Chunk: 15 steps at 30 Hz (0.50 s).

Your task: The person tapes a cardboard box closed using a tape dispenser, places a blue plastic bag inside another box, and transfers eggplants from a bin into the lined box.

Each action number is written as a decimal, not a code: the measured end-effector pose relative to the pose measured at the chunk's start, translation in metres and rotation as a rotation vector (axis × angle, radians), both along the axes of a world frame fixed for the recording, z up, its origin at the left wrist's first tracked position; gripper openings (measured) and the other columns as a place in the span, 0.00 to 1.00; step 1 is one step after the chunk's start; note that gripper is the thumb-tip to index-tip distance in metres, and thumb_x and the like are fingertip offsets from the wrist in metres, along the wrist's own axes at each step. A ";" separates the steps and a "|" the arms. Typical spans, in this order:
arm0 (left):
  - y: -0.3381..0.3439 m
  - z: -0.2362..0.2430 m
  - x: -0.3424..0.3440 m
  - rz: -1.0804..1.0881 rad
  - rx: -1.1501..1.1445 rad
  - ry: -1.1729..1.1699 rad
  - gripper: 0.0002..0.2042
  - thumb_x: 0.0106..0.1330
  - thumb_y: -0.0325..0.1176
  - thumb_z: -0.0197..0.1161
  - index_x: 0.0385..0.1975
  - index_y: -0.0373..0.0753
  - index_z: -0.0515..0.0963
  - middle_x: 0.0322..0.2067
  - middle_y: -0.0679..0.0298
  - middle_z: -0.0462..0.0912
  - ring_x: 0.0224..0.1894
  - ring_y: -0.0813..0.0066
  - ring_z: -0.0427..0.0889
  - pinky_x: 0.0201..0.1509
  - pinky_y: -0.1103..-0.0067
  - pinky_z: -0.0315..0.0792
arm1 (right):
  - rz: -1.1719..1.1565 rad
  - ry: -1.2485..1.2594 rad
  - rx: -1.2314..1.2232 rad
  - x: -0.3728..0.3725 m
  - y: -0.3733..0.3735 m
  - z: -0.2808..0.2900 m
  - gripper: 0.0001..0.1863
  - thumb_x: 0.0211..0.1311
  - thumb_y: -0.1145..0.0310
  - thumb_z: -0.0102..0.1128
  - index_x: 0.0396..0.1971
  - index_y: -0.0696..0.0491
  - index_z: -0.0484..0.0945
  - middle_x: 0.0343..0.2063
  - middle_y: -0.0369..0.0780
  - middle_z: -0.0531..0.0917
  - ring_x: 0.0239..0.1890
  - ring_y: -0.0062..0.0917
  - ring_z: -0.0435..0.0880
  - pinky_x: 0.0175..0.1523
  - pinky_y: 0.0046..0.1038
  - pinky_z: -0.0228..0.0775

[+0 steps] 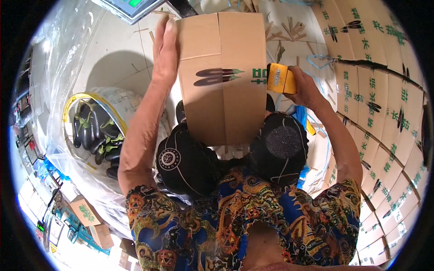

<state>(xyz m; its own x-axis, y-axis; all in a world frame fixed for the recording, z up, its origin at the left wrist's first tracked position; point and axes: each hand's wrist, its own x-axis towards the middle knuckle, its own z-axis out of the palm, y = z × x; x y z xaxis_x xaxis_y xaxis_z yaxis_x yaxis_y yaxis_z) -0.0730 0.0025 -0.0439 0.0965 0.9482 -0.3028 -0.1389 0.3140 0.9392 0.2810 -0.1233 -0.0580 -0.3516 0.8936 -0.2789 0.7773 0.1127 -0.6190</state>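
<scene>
A brown cardboard box [200, 41] with printed eggplants stands upright between my knees, which are covered in black fabric. My left hand [164, 52] lies along its left side, fingers stretched out against the cardboard. My right hand [302, 88] grips a yellow handheld tool [279, 77] at the box's right side. At my left is a large plastic-lined container [121, 119] with a yellow rim, holding several dark eggplants [92, 128].
Stacked printed cartons [370, 108] line the right. A digital scale [131, 7] is at the upper left. Cardboard scraps [294, 31] and blue strapping lie on the tiled floor. Smaller boxes [86, 210] and a teal stool sit at the lower left.
</scene>
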 end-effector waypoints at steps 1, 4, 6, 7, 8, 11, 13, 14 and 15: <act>-0.014 -0.030 -0.020 -0.039 -0.404 -0.360 0.27 0.72 0.54 0.46 0.62 0.40 0.66 0.59 0.56 0.70 0.59 0.65 0.71 0.63 0.70 0.68 | 0.009 -0.030 0.002 -0.004 0.002 0.003 0.39 0.38 0.71 0.77 0.53 0.52 0.63 0.44 0.48 0.77 0.47 0.50 0.78 0.49 0.40 0.75; -0.066 -0.079 -0.025 0.077 -0.376 -0.472 0.31 0.73 0.56 0.39 0.66 0.37 0.60 0.64 0.50 0.64 0.63 0.58 0.67 0.66 0.66 0.66 | -0.005 -0.052 0.045 -0.012 0.004 0.007 0.39 0.36 0.72 0.77 0.52 0.52 0.63 0.43 0.48 0.77 0.47 0.50 0.78 0.48 0.40 0.75; -0.057 -0.040 -0.007 0.045 -0.739 -0.696 0.34 0.71 0.62 0.40 0.64 0.38 0.63 0.59 0.54 0.71 0.58 0.61 0.72 0.62 0.67 0.69 | -0.044 -0.047 0.065 -0.008 -0.005 0.009 0.39 0.35 0.72 0.77 0.51 0.52 0.64 0.43 0.48 0.77 0.46 0.50 0.78 0.47 0.40 0.75; -0.053 -0.036 0.001 0.043 -0.739 -0.705 0.34 0.71 0.62 0.40 0.64 0.38 0.63 0.59 0.54 0.71 0.58 0.61 0.72 0.62 0.67 0.69 | -0.051 -0.078 0.091 -0.006 -0.007 0.014 0.38 0.35 0.72 0.77 0.50 0.52 0.65 0.42 0.48 0.77 0.46 0.50 0.78 0.46 0.41 0.75; -0.049 -0.035 0.012 0.058 -0.720 -0.721 0.34 0.71 0.61 0.40 0.64 0.38 0.63 0.59 0.54 0.71 0.57 0.60 0.72 0.61 0.66 0.70 | -0.058 -0.110 0.117 -0.002 -0.009 0.021 0.38 0.34 0.72 0.77 0.49 0.53 0.66 0.41 0.49 0.77 0.45 0.50 0.78 0.45 0.41 0.75; -0.052 -0.041 0.026 0.075 -0.720 -0.723 0.32 0.72 0.59 0.41 0.63 0.37 0.64 0.59 0.53 0.71 0.56 0.60 0.73 0.61 0.65 0.70 | -0.007 -0.190 0.139 0.002 -0.013 0.060 0.35 0.35 0.73 0.76 0.48 0.54 0.67 0.40 0.50 0.78 0.43 0.51 0.79 0.44 0.42 0.74; -0.046 -0.061 0.041 0.012 -0.781 -0.722 0.30 0.73 0.57 0.40 0.63 0.37 0.64 0.59 0.53 0.72 0.57 0.60 0.73 0.61 0.64 0.70 | -0.030 -0.221 0.107 0.003 -0.015 0.088 0.35 0.36 0.73 0.76 0.48 0.54 0.67 0.39 0.50 0.78 0.43 0.51 0.79 0.45 0.42 0.74; -0.046 -0.071 0.043 0.002 -0.794 -0.737 0.30 0.73 0.56 0.40 0.63 0.37 0.64 0.59 0.53 0.71 0.57 0.60 0.73 0.62 0.64 0.69 | -0.056 -0.246 0.091 0.003 -0.010 0.101 0.34 0.37 0.73 0.75 0.48 0.55 0.67 0.39 0.51 0.78 0.42 0.51 0.80 0.45 0.43 0.74; -0.045 -0.083 0.045 -0.009 -0.800 -0.761 0.30 0.73 0.56 0.40 0.63 0.37 0.64 0.59 0.53 0.71 0.58 0.60 0.72 0.62 0.64 0.69 | -0.067 -0.254 0.097 -0.004 -0.003 0.116 0.34 0.37 0.73 0.75 0.48 0.55 0.67 0.39 0.51 0.78 0.42 0.51 0.80 0.45 0.43 0.74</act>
<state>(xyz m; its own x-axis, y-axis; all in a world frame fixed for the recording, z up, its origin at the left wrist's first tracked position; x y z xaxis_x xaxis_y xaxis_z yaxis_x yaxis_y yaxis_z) -0.0282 -0.0430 -0.1266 0.5236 0.5037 -0.6871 -0.5895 0.7965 0.1347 0.2770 -0.1260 0.0578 -0.2208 0.9395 -0.2621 0.9137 0.1053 -0.3924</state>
